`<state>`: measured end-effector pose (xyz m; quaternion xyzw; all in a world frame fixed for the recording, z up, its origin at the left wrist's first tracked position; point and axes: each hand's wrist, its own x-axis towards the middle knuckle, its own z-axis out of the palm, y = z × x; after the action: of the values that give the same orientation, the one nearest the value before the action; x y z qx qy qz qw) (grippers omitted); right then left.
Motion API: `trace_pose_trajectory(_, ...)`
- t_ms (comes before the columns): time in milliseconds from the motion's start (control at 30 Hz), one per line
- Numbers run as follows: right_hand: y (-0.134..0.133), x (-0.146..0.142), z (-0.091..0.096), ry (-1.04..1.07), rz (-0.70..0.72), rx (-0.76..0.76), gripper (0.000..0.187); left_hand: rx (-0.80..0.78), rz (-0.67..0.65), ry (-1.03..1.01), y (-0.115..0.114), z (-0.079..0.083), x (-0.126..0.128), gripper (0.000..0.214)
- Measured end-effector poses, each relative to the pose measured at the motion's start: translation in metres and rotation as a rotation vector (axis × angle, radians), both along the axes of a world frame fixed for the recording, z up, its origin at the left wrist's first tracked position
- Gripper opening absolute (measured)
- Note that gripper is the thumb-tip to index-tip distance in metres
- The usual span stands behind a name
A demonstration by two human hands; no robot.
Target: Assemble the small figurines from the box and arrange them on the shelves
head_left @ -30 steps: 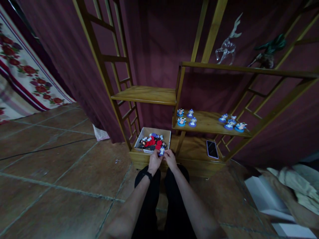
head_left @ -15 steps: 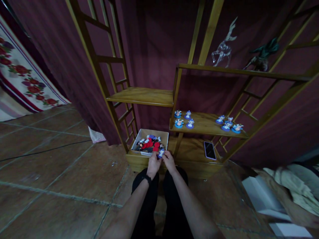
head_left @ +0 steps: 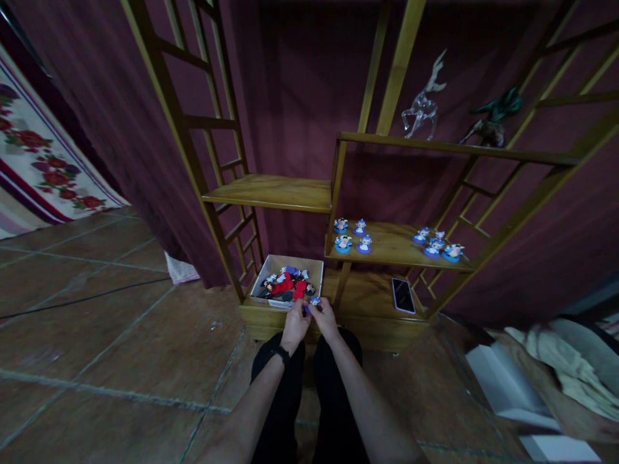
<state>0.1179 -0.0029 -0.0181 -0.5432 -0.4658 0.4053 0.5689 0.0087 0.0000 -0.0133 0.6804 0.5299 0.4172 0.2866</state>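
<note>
A small purple-and-white figurine (head_left: 315, 301) is pinched between my two hands, just in front of the box. My left hand (head_left: 294, 324), with a dark band at the wrist, closes on its purple base (head_left: 307, 310). The fingers of my right hand (head_left: 324, 318) close on the white and purple upper part. Whether base and upper part are joined is hidden by my fingers. Behind my hands, a white cardboard box (head_left: 316, 265) holds a jumble of red, black, white and purple figurines (head_left: 287, 283).
Several purple and blue figurines stand in two groups, left (head_left: 364, 243) and right (head_left: 434, 247), on the middle shelf (head_left: 396, 248). A phone (head_left: 403, 295) lies on the bottom board. A clear deer figure (head_left: 423, 106) and a dark green sculpture (head_left: 496, 119) occupy the upper shelf.
The figurine has turned in my fingers, and its base now sits lower left of the upper part. The view has shifted slightly; the shelved figurines stay in place.
</note>
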Motion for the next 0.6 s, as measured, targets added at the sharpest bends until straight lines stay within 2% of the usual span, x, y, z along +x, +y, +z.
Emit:
trace_pose_trajectory(300,-0.005,0.0,0.007,-0.12,-0.052,0.005,0.016,-0.042,-0.05,-0.096,-0.002,0.006,0.002,0.033)
trace_pose_trajectory(467,-0.01,0.002,0.012,-0.097,-0.107,0.027,0.019,-0.007,-0.076,-0.134,0.0,0.005,0.003,0.048)
trace_pose_trajectory(600,-0.023,0.01,0.018,-0.051,-0.178,0.064,0.022,-0.058,-0.172,-0.215,0.004,0.002,0.001,0.062)
